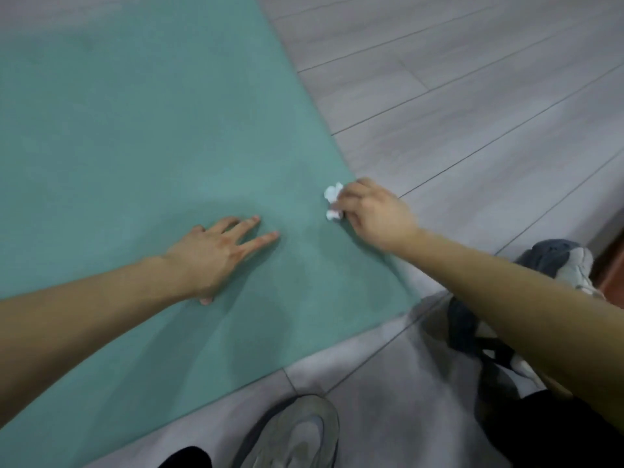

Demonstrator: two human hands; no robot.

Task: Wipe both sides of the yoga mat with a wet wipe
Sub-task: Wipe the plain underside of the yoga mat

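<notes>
A teal yoga mat (141, 136) lies flat on the floor and fills the left and middle of the view. My left hand (216, 255) rests on the mat with fingers spread and straight, palm down. My right hand (374, 214) grips a crumpled white wet wipe (333, 200) and holds it against the mat close to its right edge, near the front right corner.
Grey wood-look floor planks (472, 79) stretch to the right and behind the mat. A grey shoe (297, 434) shows at the bottom centre. Another grey shoe (560, 261) sits at the right, partly hidden by my right forearm.
</notes>
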